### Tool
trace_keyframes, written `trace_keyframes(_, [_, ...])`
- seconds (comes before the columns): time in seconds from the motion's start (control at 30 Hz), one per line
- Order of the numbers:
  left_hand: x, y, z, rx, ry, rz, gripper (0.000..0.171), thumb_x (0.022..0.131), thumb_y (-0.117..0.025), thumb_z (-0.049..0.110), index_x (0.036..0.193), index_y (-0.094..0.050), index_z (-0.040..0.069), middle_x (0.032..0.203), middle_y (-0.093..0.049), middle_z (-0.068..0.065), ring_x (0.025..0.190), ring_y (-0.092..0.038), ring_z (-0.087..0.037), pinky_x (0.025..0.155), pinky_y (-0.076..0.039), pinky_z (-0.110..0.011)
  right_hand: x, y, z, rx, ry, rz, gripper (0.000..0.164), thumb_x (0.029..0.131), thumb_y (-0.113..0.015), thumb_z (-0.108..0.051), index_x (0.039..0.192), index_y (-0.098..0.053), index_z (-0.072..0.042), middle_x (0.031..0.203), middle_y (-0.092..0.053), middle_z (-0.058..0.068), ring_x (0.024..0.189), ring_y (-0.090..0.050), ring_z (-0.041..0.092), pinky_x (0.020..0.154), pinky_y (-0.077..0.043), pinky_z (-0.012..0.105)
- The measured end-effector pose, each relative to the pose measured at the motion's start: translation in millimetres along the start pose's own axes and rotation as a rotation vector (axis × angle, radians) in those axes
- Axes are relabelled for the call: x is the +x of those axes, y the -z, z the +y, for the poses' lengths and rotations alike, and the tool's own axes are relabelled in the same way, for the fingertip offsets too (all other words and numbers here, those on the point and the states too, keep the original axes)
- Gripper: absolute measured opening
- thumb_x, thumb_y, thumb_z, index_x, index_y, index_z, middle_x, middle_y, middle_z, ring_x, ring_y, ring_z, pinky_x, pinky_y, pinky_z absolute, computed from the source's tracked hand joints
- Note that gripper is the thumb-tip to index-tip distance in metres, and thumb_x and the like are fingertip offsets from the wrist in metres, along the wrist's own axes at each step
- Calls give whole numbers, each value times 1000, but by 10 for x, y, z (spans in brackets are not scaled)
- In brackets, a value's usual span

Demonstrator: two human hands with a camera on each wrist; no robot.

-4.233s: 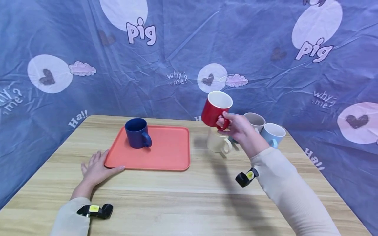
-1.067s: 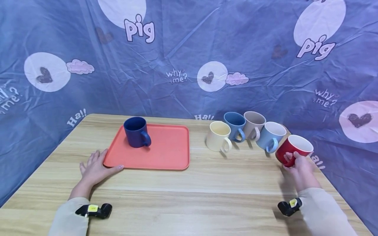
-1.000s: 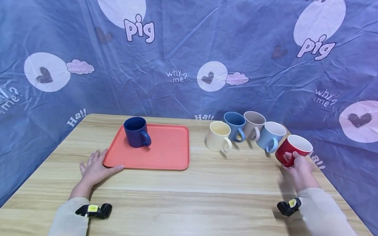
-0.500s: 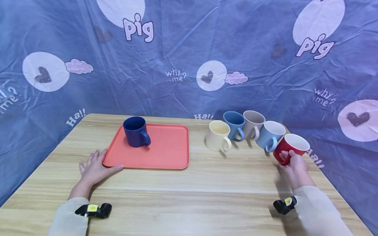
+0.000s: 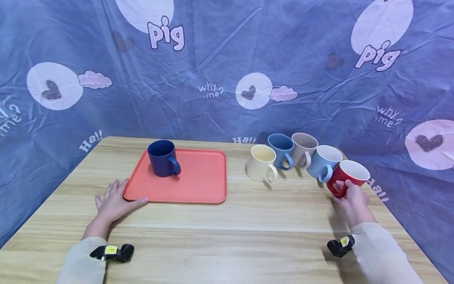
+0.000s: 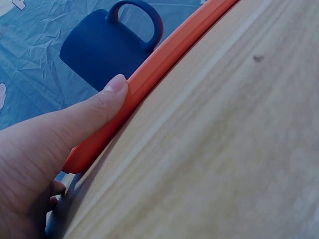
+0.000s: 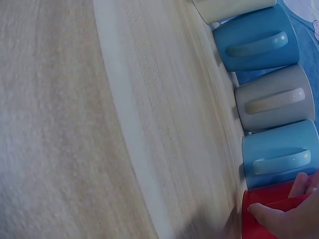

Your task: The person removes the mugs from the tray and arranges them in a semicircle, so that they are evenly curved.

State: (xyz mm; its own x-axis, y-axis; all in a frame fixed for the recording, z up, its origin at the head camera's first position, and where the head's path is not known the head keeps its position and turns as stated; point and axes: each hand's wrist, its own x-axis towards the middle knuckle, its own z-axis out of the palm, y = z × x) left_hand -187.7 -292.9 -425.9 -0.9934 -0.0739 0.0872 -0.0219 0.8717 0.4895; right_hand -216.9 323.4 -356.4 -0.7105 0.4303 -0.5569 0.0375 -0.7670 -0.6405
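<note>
At the right end of a line of mugs, my right hand grips a red mug by its handle. The red mug stands right beside a light blue mug; in the right wrist view their sides meet. Part of the red mug's handle is hidden by fingers. On the left, my left hand rests with spread fingers at the near left corner of a coral tray. Its thumb lies along the tray's front rim in the left wrist view. A navy mug stands upright on the tray's left part.
Left of the light blue mug stand a grey mug, a blue mug and a cream mug, the cream one a little forward. The wooden table runs back to a blue printed cloth.
My right hand has carried the red mug from above the cream mug over to the right end, then shifted it slightly left against the light blue mug. The left hand stays put.
</note>
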Motion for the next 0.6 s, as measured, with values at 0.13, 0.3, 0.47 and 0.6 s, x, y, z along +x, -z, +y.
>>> trace_keyframes(0.13, [1,-6,-12,0,1,3,106,64,-58,65,134,-17,-4,131,-10,-37,120,0,-49,82,13,-66,-14,11,6,-44,6,16,53,87,-51,-18,131,-23,-26,55,-60,6,60,-62,15,99,-6,40])
trace_keyframes(0.3, [0,-7,-3,1,8,-7,105,65,-58,64,135,-16,-3,132,-8,-37,121,1,-49,82,14,-65,-30,43,-3,-82,-4,-22,23,86,-54,-21,108,-46,-18,57,-60,5,59,-61,14,100,-10,37])
trace_keyframes(0.47, [-3,-10,5,4,8,-7,106,65,-57,65,134,-17,-4,132,-8,-37,121,1,-48,82,14,-65,-41,112,-29,-116,-43,-101,13,82,-58,-25,82,-54,-12,58,-61,5,61,-62,14,101,-10,34])
trace_keyframes(0.6, [-6,-9,9,6,8,-6,106,64,-57,65,134,-17,-4,132,-8,-37,121,1,-48,82,14,-65,122,242,-98,-148,-94,-210,20,79,-62,-25,93,-52,-15,64,-61,5,65,-61,15,97,-24,38])
